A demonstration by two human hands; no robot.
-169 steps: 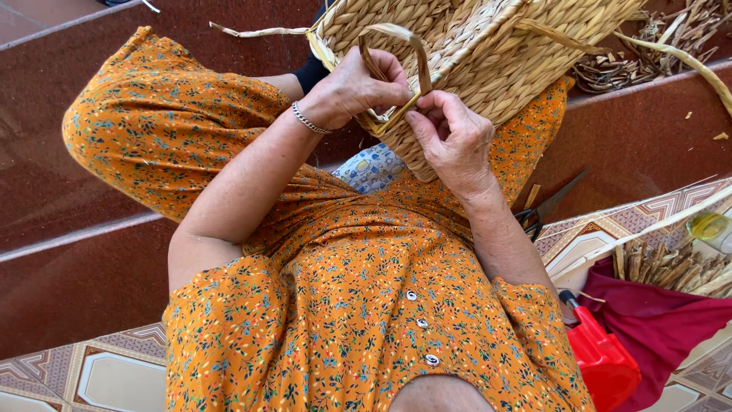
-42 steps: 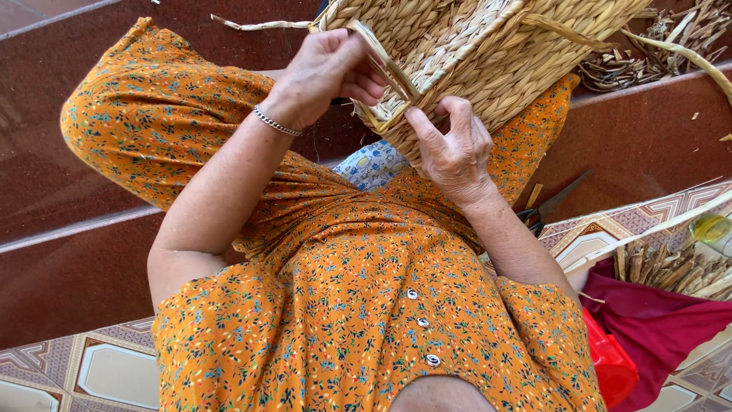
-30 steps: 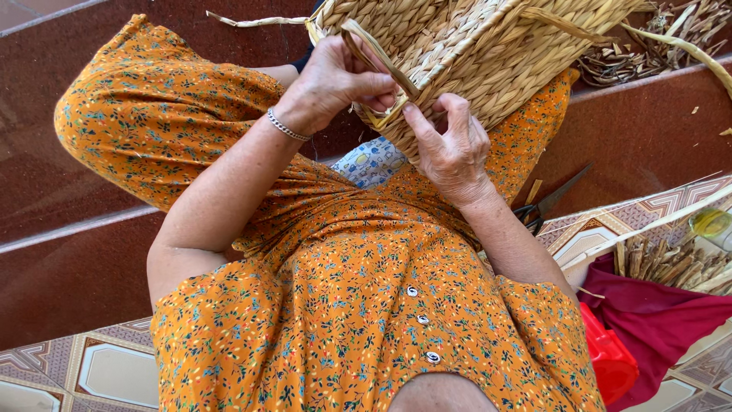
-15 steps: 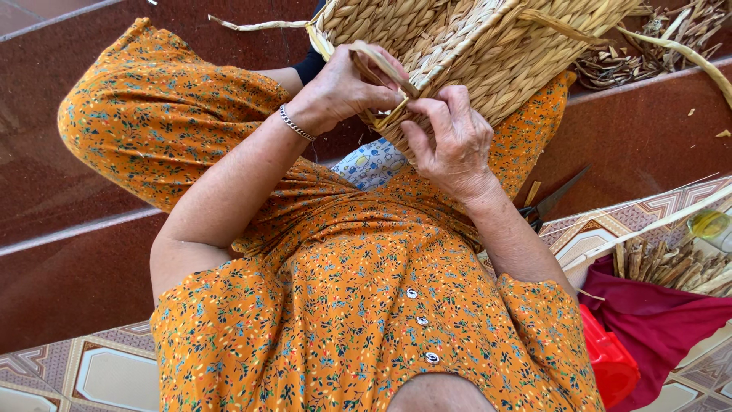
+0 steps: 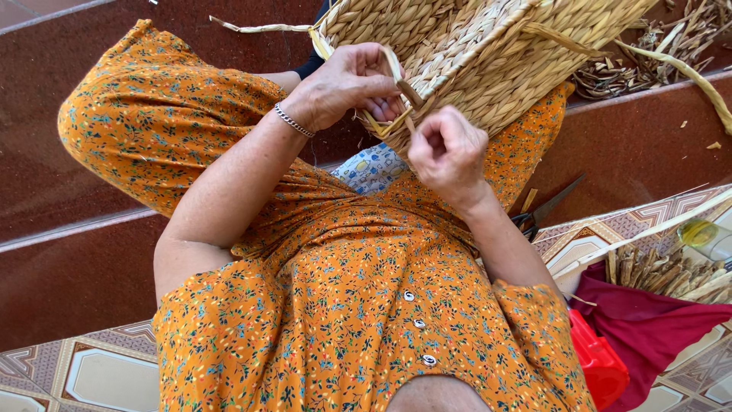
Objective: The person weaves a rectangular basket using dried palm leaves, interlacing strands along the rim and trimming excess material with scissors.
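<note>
A woven straw basket (image 5: 488,53) rests on my lap, tilted with its rim toward me. My left hand (image 5: 343,84) grips the basket's rim and a flat straw strand (image 5: 396,69) that loops over it. My right hand (image 5: 446,149) is closed in a fist just below the rim, pinching the lower end of that strand. I wear an orange flowered dress (image 5: 328,290) and a silver bracelet (image 5: 293,120) on the left wrist.
Dark red stone steps (image 5: 69,252) lie under me. Scissors (image 5: 545,210) lie on the step at right. Dried straw scraps (image 5: 656,46) sit at upper right, more straw pieces (image 5: 656,271) on a maroon cloth (image 5: 656,328), and a red object (image 5: 602,362) at lower right.
My right hand has closed into a fist and drawn slightly down from the rim, pulling the strand. My left hand has stayed on the rim, shifting its fingers over the loop.
</note>
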